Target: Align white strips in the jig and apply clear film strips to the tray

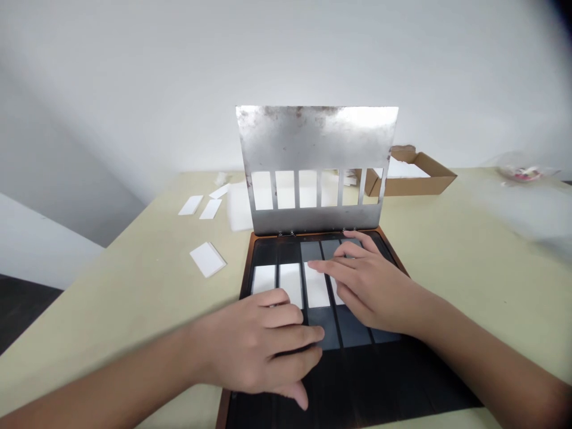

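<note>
Mostly, flat oblong shapes make up the work: smooth white cards lie in a row in a black base with a brown rim, dark grey strips showing beyond and nearer than them. Hinged at the far edge, a shiny metal plate stands up, blotched with rust-brown and pierced by six oblong windows. The right hand has its fingers spread, the index tip at the far end of the third card from the left; contact looks likely. The left hand reaches over the near left, fingers slightly apart, covering the near ends of two cards; what lies beneath its palm, I cannot tell. The right hand hides the row's right end. The bottom edge crops the base. The plate partly covers a cardboard box; a clear bag's contents are blurred.
</note>
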`<state>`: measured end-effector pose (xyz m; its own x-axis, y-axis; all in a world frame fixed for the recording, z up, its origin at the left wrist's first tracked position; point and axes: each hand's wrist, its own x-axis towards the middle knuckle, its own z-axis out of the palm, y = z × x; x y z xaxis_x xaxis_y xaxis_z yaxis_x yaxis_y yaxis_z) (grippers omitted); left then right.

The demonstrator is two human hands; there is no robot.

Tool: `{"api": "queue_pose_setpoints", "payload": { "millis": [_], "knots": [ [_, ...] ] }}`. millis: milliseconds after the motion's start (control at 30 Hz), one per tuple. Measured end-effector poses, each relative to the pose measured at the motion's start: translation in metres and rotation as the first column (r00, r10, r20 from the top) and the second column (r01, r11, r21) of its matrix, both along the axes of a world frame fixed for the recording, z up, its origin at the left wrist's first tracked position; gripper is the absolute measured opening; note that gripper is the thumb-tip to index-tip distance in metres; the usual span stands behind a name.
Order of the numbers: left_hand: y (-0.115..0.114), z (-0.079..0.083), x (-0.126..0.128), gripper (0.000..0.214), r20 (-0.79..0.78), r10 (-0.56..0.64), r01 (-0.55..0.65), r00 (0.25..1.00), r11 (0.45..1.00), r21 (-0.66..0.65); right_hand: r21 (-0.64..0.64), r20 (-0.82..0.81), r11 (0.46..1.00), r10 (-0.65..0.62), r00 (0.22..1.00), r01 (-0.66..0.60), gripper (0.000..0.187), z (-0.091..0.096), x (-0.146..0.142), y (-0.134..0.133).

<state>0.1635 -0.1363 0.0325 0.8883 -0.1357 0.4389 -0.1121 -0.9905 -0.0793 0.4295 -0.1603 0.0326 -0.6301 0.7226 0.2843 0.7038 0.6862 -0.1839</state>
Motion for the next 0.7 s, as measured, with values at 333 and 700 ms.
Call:
{"api": "queue_pose_setpoints", "payload": {
  "millis": [333,700],
  "knots": [
    [0.002,-0.0006,-0.003,0.046,-0.053,0.089,-0.093,0.995,0.992,-0.09,0.012,-0.027,1.0,-0.016,1.0,0.016,0.054,-0.0033,-0.0003,-0.0017],
    [0.0033,-0.0014,-0.0017,0.074,-0.119,0.269,-0.284,0.956,0.948,-0.145,-0.08,-0.063,0.996,-0.046,0.997,0.041,0.048,-0.0042,0.003,0.0018]
  ]
}}
